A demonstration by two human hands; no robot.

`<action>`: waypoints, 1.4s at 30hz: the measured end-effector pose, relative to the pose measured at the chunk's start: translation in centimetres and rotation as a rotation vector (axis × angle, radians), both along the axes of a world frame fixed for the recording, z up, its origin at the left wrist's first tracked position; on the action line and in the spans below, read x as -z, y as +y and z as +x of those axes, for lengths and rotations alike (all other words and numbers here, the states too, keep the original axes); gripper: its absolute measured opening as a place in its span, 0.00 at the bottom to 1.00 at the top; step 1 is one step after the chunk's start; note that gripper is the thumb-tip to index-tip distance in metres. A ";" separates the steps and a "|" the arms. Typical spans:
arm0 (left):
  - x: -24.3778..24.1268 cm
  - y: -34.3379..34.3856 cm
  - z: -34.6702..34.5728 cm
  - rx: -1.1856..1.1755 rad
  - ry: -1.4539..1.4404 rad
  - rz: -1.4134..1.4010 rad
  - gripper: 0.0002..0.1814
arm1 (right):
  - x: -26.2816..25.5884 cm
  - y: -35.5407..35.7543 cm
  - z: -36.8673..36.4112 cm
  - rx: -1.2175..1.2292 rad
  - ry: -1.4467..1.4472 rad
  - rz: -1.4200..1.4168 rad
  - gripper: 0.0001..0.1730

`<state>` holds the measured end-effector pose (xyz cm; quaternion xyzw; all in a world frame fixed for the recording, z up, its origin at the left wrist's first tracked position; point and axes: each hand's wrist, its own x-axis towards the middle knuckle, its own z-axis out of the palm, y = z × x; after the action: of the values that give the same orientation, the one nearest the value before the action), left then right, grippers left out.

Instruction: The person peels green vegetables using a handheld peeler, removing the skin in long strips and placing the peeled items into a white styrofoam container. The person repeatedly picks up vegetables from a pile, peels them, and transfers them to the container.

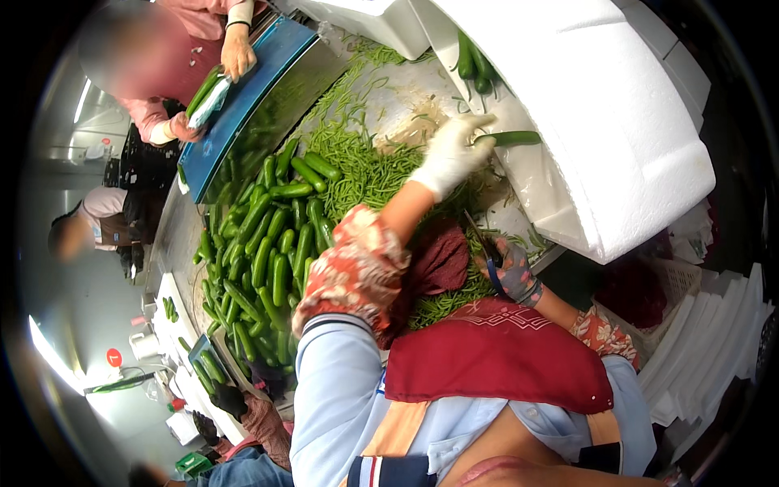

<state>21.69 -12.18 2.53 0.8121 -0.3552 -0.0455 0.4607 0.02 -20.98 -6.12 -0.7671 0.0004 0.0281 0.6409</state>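
My left hand (453,155), in a white glove, reaches over the inner side of a white foam box (584,122) with its fingers spread. One cucumber (517,139) lies at its fingertips, one end overlapped by a finger; no firm grip shows. Several more cucumbers (473,61) lie inside the box on a pale plastic liner (517,176). Lower down, my right hand (514,274), in a grey patterned glove, holds scissors (494,271) with blue handles, blades pointing up and left. Below my left forearm is a dark red cloth (441,259).
A large heap of cucumbers (261,255) covers the metal table's left side. Thin green stem-like pieces (359,176) spread across its middle. A person (237,55) opposite handles a bagged cucumber over a blue-edged counter (255,91). Foam sheets (700,353) and a crate (675,274) stand right.
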 end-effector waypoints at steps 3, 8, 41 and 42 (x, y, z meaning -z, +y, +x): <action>0.4 -4.3 0.0 0.049 -0.351 0.583 0.17 | 0.6 -0.3 -0.2 0.019 0.098 0.002 0.24; 2.5 -4.5 2.5 0.010 -0.261 0.377 0.14 | 1.7 -1.0 -0.4 -0.132 0.271 0.894 0.16; 3.9 -11.2 21.4 -0.009 0.002 0.014 0.46 | 0.6 1.1 -0.4 0.132 0.150 0.215 0.18; 2.4 -11.5 20.7 0.031 -0.051 0.046 0.45 | 0.2 1.3 -0.2 0.164 0.134 0.209 0.17</action>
<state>42.35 -23.66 0.12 0.8179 -0.3782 -0.0400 0.4317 -0.15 -19.67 -6.29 -0.6901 0.1028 0.0269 0.7158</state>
